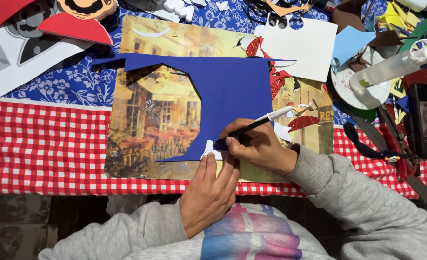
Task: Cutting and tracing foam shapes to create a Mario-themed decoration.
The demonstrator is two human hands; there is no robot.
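A dark blue foam sheet point(233, 89) with a big curved cut-out lies on a placemat point(155, 120) printed with a street painting. My right hand point(257, 147) grips a black pen with a white cap point(261, 123), its tip down at the blue sheet's lower edge. My left hand point(211, 190) lies flat with its fingers pressing a small white paper shape point(209, 153) against the blue sheet next to the pen tip. Both arms wear grey sleeves.
A red-and-white checked cloth point(45, 149) and a blue flowered cloth point(64, 82) cover the table. A white sheet point(307, 48), a clear glue bottle point(392, 67), red glitter scraps point(302, 123), scissors point(396, 149) and paper offcuts crowd the right. Cartoon cut-outs point(78, 19) lie top left.
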